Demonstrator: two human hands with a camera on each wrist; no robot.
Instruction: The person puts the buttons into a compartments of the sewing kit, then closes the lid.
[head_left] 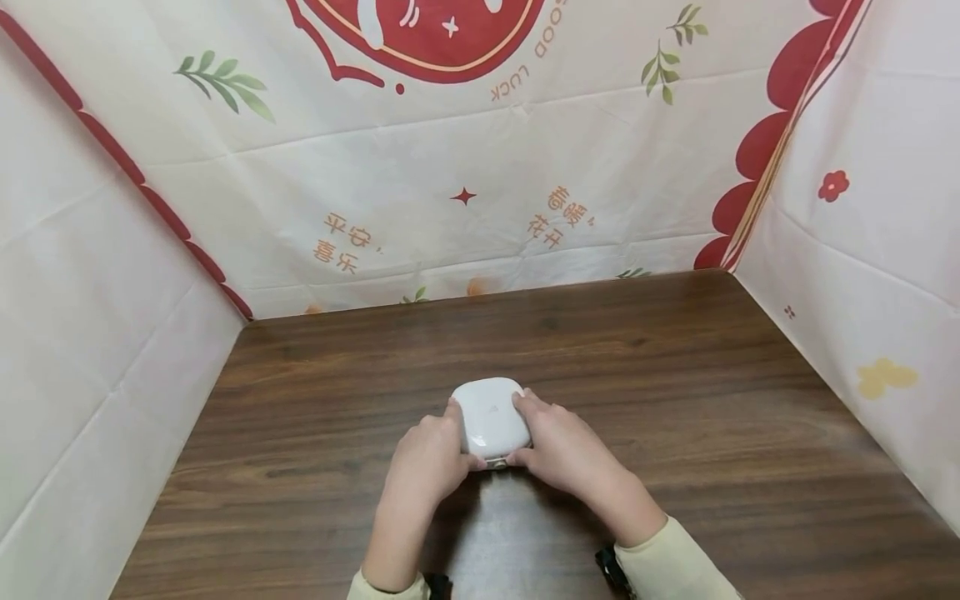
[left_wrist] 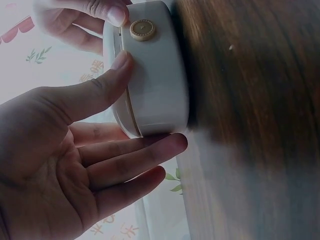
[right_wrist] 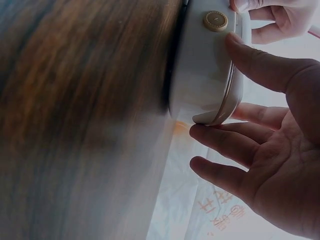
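Note:
A glossy white box with rounded corners sits between both hands in the middle of the table. The left wrist view shows a thin gold seam below its lid and a round gold knob on the front. My left hand grips the left side, its thumb at the front seam and its fingers along the side wall. From the opposite side my right hand holds the box, thumb on the front near the knob. In the right wrist view, its fingertips are at the box's side. The lid is down.
The dark wood-grain table spreads around the box. White printed cloth hangs behind it and along the left and right sides. Pale sleeves and dark wrist straps show at the front edge.

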